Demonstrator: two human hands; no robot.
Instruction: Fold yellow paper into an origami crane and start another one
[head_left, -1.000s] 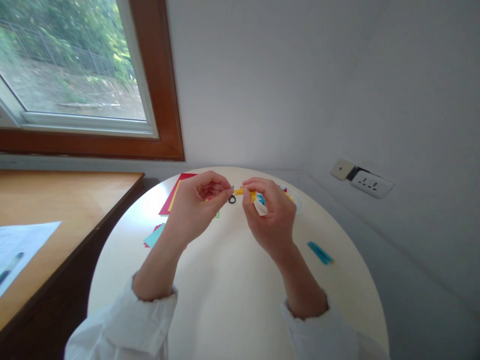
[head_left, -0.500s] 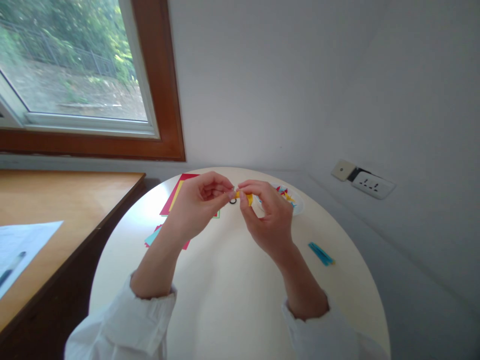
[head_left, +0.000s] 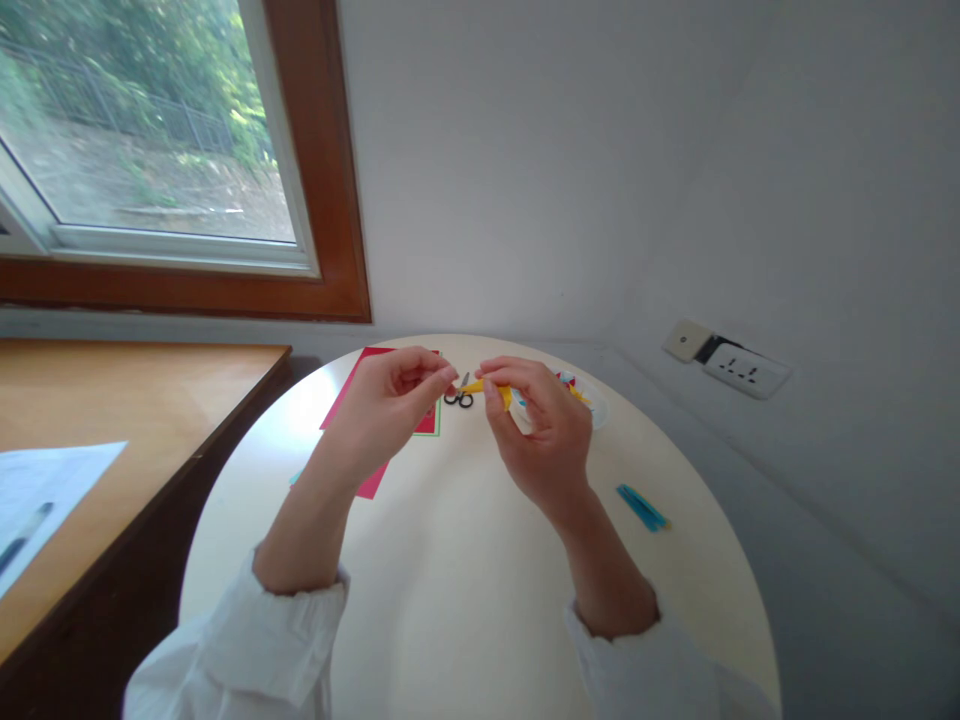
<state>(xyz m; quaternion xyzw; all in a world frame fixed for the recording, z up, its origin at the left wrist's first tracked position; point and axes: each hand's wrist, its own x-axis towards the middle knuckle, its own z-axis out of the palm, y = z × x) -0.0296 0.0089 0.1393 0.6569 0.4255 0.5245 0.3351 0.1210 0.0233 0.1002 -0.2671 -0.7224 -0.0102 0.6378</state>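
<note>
A dish (head_left: 596, 410) behind the right hand (head_left: 544, 440) holds coloured paper bits (head_left: 567, 380); that hand's grip pinches a yellow paper (head_left: 496, 392) above the counter (head_left: 465, 600); the left hand (head_left: 386, 405) has its grip pinched shut beside it; a blue strip (head_left: 641, 507) lies near the right edge.

The near half of the round bench (head_left: 465, 600) lies bare, wide room to pass. Past the left hand (head_left: 390, 405) and right hand (head_left: 544, 435), with yellow paper (head_left: 495, 390) between them, scissors (head_left: 458, 397), red sheets (head_left: 341, 395) and a scrap dish (head_left: 597, 410) crowd the far rim; a blue strip (head_left: 642, 507) lies rightward.
</note>
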